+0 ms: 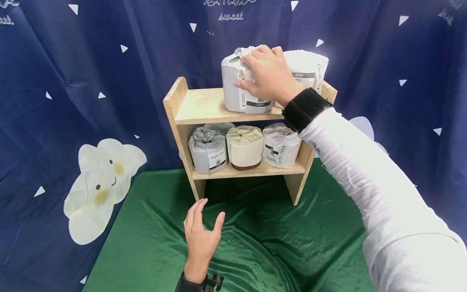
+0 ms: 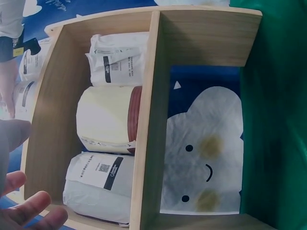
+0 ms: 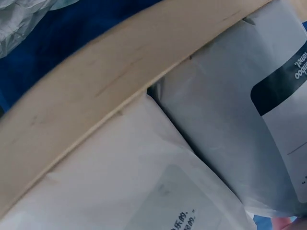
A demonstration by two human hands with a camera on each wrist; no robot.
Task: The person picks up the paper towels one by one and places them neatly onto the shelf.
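Note:
On the top shelf of a small wooden rack [image 1: 204,101], my right hand [image 1: 271,75] grips a white paper-wrapped toilet roll [image 1: 231,91]. The fingers lie over its top and the thumb is on its front. A second wrapped roll [image 1: 304,61] stands just to the right, partly hidden by my hand and wrist. My left hand [image 1: 202,239] hovers low in front of the rack, fingers spread and holding nothing. In the left wrist view its fingers [image 2: 36,206] show at the lower left. The right wrist view shows a grey-looking wrapped roll [image 3: 216,120] against the shelf edge.
Along the lower shelf stand a grey-white roll [image 1: 209,152], a cream roll [image 1: 245,146] with a brown base band, and another white roll [image 1: 282,148]. The rack stands on wrinkled green cloth [image 1: 153,239]. Behind it hangs a blue curtain [image 1: 109,24] with cloud and triangle prints.

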